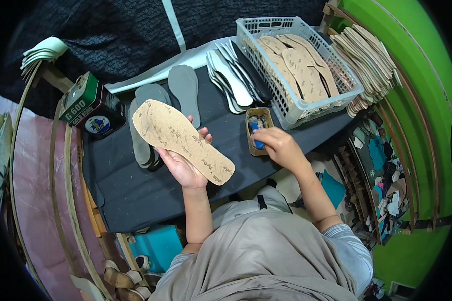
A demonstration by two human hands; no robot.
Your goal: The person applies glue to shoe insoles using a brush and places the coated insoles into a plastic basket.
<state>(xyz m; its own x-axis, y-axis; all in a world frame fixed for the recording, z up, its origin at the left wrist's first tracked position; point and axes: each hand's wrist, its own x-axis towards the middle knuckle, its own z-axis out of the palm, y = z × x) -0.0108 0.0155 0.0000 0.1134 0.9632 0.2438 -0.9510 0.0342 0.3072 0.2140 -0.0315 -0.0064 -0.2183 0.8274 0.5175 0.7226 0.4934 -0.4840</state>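
My left hand [182,169] holds a tan shoe insole board [181,140] with dark printing, tilted above the black-covered table [123,193]. The palm lies under its near edge and fingertips show past the far edge. To the right, my right hand [285,149] reaches over a small cardboard box [250,144], its fingers closed round a blue, stick-like thing [258,143]. The exact kind of that blue thing is unclear, and other small contents of the box are hard to make out. Grey insoles [185,90] lie behind the held board, with a grey stack [139,145] at its left.
A white plastic crate [286,113] holds tan insole boards [302,65]. White and black insoles [233,80] lie beside it. A green-and-black tin [91,108] stands at the left. Stacked insoles [361,62] rest on a rack at the right, and scraps [386,175] fill the shelf below.
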